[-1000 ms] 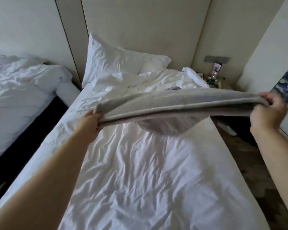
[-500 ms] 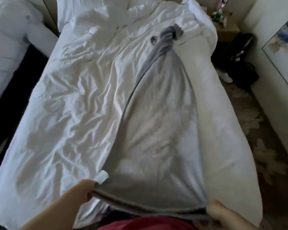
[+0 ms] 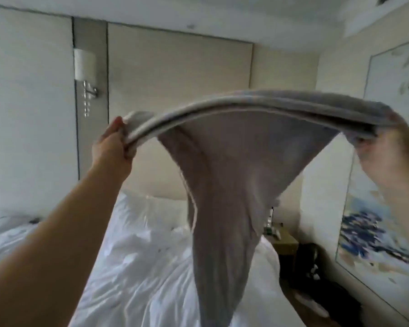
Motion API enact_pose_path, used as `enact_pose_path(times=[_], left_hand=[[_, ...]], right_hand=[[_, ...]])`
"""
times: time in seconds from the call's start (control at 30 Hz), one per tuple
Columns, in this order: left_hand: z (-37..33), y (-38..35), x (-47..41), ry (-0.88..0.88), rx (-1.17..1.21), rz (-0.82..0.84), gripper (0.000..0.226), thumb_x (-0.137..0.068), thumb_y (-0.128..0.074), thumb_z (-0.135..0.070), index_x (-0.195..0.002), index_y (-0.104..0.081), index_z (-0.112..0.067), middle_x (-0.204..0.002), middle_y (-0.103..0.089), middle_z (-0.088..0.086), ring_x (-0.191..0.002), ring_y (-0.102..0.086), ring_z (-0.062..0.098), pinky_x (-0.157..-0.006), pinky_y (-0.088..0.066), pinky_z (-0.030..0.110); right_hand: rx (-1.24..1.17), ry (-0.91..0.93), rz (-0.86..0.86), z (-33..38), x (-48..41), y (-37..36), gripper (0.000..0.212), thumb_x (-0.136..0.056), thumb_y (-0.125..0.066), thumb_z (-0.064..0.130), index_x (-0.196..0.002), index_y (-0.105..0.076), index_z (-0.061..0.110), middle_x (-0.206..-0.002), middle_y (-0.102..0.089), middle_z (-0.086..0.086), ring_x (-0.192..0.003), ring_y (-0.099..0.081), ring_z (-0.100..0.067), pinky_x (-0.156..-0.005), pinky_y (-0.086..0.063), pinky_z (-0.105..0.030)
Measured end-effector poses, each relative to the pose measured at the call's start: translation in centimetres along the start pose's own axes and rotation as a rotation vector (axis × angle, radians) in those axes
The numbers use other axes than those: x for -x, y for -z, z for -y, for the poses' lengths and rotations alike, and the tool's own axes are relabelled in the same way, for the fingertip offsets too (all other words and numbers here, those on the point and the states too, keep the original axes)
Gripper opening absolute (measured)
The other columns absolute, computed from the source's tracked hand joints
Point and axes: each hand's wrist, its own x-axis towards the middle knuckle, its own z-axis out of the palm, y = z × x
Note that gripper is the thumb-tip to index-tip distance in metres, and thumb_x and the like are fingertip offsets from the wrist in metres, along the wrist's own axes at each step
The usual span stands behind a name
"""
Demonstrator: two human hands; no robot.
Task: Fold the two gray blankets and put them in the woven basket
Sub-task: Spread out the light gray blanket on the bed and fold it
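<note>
Over bed (image 3: 132,267), gray blanket (image 3: 222,185) strung between left fingers (image 3: 124,151), right fingers (image 3: 376,159)

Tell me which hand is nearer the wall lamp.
Left. The left hand grips the gray blanket below and right of the wall lamp; the right hand grips its other end far to the right, in front of the painting.

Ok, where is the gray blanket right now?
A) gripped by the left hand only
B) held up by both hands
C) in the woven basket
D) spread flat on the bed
B: the left hand and right hand each grip an end of the gray blanket, which hangs over the bed.
</note>
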Motion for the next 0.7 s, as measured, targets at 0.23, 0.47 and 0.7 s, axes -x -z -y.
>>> enact_pose_path(times=[0.23, 0.47, 0.7], left_hand=[[-2.0, 1.6, 1.7, 0.036, -0.094, -0.051, 0.034, -0.091, -0.054, 0.001, -0.117, -0.063, -0.018, -0.090, -0.065, 0.001, -0.069, -0.060, 0.010, -0.035, -0.039, 0.011], [6.0, 9.8, 7.1, 0.231, -0.258, -0.135, 0.025, -0.086, -0.061, -0.002, -0.093, -0.069, -0.024, -0.103, -0.069, 0.004, -0.085, -0.065, 0.017, -0.043, -0.046, 0.018], [14.3, 21.1, 16.5, 0.441, -0.458, -0.345, 0.044, -0.092, -0.035, 0.006, -0.122, -0.060, -0.016, -0.089, -0.063, 0.010, -0.061, -0.051, 0.020, -0.030, -0.032, 0.009]], right_hand=[[-0.184, -0.323, -0.295, -1.9, 1.8, 3.6, 0.032, -0.095, -0.035, 0.000, -0.091, -0.062, 0.016, -0.096, -0.065, -0.003, -0.087, -0.063, -0.020, -0.064, -0.060, -0.038], [-0.032, -0.580, -0.495, -9.7, 10.2, 10.5, 0.037, -0.094, -0.038, -0.004, -0.123, -0.051, 0.016, -0.115, -0.053, -0.010, -0.082, -0.055, -0.021, -0.074, -0.049, -0.041], [0.191, -0.938, -0.497, -19.5, 22.2, 17.9, 0.036, -0.100, -0.037, 0.007, -0.134, -0.046, 0.013, -0.129, -0.050, -0.014, -0.104, -0.054, -0.030, -0.075, -0.049, -0.042]])
